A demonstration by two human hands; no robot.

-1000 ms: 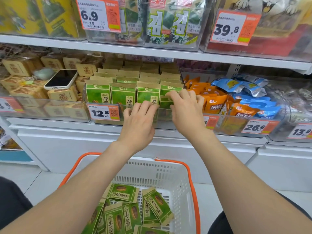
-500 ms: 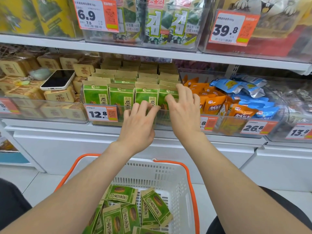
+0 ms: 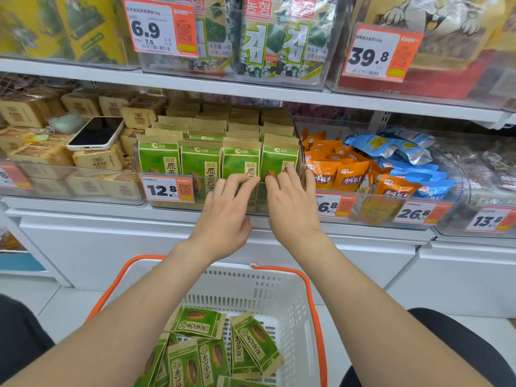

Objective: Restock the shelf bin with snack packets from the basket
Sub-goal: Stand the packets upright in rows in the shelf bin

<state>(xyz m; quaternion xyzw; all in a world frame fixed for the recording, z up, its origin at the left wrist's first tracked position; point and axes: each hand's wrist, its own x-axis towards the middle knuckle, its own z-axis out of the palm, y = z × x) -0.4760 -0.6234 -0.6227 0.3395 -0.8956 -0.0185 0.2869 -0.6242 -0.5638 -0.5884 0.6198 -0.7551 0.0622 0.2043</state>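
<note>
Several green snack packets (image 3: 199,162) stand upright in rows inside the clear shelf bin (image 3: 167,203) with the 12.8 price tag. My left hand (image 3: 226,216) reaches to the bin's front wall, its fingers straight and touching the rim before the third packet. My right hand (image 3: 291,202) is beside it, fingers spread and resting against the rightmost front packet (image 3: 276,160). Neither hand holds a packet. Below, a white basket with an orange rim (image 3: 315,317) holds several more green packets (image 3: 195,322) lying loose.
A phone (image 3: 96,134) lies on tan boxes (image 3: 97,159) in the left bin. Orange packets (image 3: 340,174) and blue packets (image 3: 391,146) fill the right bin. An upper shelf (image 3: 251,92) overhangs the bins. White cabinet fronts (image 3: 97,247) stand below.
Both hands have slid down from the tops of the front packets to the bin's front rim. The front row stands straighter and more even.
</note>
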